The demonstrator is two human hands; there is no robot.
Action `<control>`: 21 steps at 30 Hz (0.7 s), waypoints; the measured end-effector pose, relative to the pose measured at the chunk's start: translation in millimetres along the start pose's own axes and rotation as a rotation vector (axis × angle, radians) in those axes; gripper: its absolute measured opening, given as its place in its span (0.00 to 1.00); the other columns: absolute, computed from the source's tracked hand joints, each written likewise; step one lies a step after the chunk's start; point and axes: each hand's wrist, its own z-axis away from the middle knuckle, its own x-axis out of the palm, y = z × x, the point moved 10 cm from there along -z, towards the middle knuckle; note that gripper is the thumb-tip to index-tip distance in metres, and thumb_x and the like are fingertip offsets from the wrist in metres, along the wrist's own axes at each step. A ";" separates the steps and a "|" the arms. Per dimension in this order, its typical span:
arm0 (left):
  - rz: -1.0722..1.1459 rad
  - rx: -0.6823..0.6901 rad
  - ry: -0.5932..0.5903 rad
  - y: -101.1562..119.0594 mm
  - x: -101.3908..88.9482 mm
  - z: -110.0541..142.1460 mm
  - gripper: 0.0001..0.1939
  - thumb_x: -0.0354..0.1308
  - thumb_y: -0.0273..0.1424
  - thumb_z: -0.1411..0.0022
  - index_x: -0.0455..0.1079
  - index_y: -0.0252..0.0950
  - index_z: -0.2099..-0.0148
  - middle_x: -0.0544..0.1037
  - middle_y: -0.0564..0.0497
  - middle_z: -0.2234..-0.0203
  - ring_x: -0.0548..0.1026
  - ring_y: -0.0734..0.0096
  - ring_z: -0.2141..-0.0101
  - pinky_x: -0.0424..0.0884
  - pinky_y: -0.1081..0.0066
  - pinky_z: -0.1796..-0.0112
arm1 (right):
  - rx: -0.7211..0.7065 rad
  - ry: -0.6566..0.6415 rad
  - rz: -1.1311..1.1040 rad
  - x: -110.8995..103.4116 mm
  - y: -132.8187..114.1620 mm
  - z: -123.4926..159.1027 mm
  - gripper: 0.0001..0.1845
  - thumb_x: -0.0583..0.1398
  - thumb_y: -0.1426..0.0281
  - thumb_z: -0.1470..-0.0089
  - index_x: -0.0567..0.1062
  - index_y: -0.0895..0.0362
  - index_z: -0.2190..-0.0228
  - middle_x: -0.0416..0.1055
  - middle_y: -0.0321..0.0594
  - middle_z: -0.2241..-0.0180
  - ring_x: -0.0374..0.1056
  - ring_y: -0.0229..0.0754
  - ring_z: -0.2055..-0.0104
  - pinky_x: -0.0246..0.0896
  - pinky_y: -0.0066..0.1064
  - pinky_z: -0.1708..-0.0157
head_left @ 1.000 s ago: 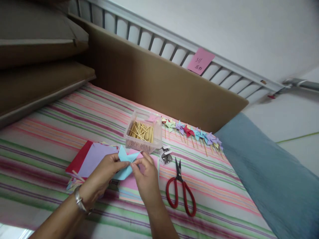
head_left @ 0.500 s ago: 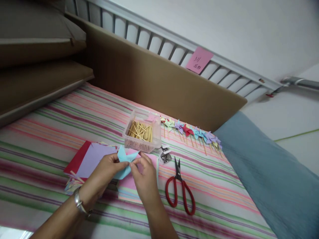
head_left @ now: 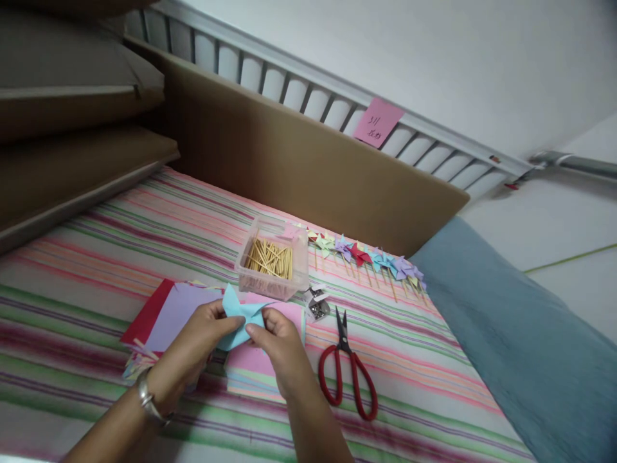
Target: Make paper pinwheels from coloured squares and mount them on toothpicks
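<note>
A light blue paper pinwheel point(head_left: 249, 313), its corners folded in toward the middle, is held up between my two hands. On its left side, my left hand point(head_left: 211, 326) pinches it with the thumb across the front. From the right, my right hand point(head_left: 276, 334) grips another part, thumb in front and fingers curled behind. Beneath the hands lies a stack of pastel paper sheets point(head_left: 258, 366), pink on top. Left of it are purple and red sheets point(head_left: 176, 315) over paper strips. Whether a pin is in the pinwheel's centre cannot be made out.
Behind the hands stands a clear plastic box point(head_left: 272, 260) of thin sticks. Small bags of metal pins point(head_left: 317, 305) lie beside it. Red-handled scissors point(head_left: 348, 366) rest at the right. Finished pinwheels on sticks point(head_left: 359, 254) line the back, along a brown board point(head_left: 299, 148).
My right thumb and fingers have shifted from the pinwheel's upper edge to its right side. One more corner now lies folded toward the middle. The view has tilted slightly.
</note>
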 end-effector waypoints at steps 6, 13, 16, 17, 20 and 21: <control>-0.091 0.019 0.013 -1.4 -1.1 -2.8 0.11 0.64 0.30 0.55 0.75 0.33 0.66 0.78 0.52 0.75 0.72 0.71 0.74 0.66 0.75 0.71 | -0.027 0.134 0.146 -14.5 10.0 -7.0 0.05 0.61 0.72 0.57 0.71 0.59 0.73 0.71 0.36 0.76 0.67 0.39 0.73 0.63 0.29 0.72; -0.147 -0.032 0.054 -7.6 -5.5 -2.0 0.13 0.66 0.33 0.57 0.73 0.33 0.67 0.78 0.53 0.77 0.71 0.72 0.76 0.66 0.76 0.74 | -0.027 0.130 0.138 -12.6 11.6 -7.3 0.07 0.59 0.76 0.59 0.71 0.58 0.72 0.71 0.33 0.76 0.66 0.36 0.75 0.63 0.27 0.75; -0.127 -0.059 0.073 -13.5 -8.1 -3.9 0.15 0.66 0.34 0.57 0.73 0.35 0.65 0.78 0.54 0.77 0.72 0.71 0.76 0.67 0.76 0.73 | 0.052 0.086 0.047 -6.8 15.9 -7.1 0.11 0.59 0.77 0.61 0.68 0.58 0.70 0.68 0.30 0.77 0.63 0.32 0.81 0.62 0.24 0.80; -0.124 -0.064 0.084 -14.5 -9.5 -4.6 0.16 0.66 0.34 0.57 0.72 0.36 0.64 0.78 0.54 0.76 0.73 0.70 0.75 0.67 0.76 0.73 | 0.061 0.061 0.037 -5.7 15.1 -7.1 0.12 0.59 0.76 0.61 0.68 0.57 0.68 0.68 0.30 0.77 0.62 0.31 0.82 0.62 0.24 0.81; -0.119 -0.069 0.163 -11.5 -17.9 -4.4 0.16 0.66 0.34 0.60 0.72 0.36 0.65 0.78 0.54 0.77 0.73 0.69 0.76 0.67 0.75 0.74 | 0.095 -0.039 0.171 -13.2 10.7 -5.4 0.17 0.61 0.72 0.58 0.70 0.56 0.62 0.68 0.29 0.79 0.64 0.31 0.83 0.62 0.23 0.81; -0.117 -0.074 0.210 -9.1 -22.4 -2.9 0.17 0.66 0.34 0.61 0.72 0.36 0.66 0.77 0.54 0.78 0.72 0.69 0.78 0.67 0.75 0.76 | 0.113 -0.046 0.298 -23.9 8.8 -4.0 0.17 0.62 0.70 0.57 0.71 0.55 0.61 0.68 0.29 0.79 0.65 0.32 0.82 0.62 0.23 0.80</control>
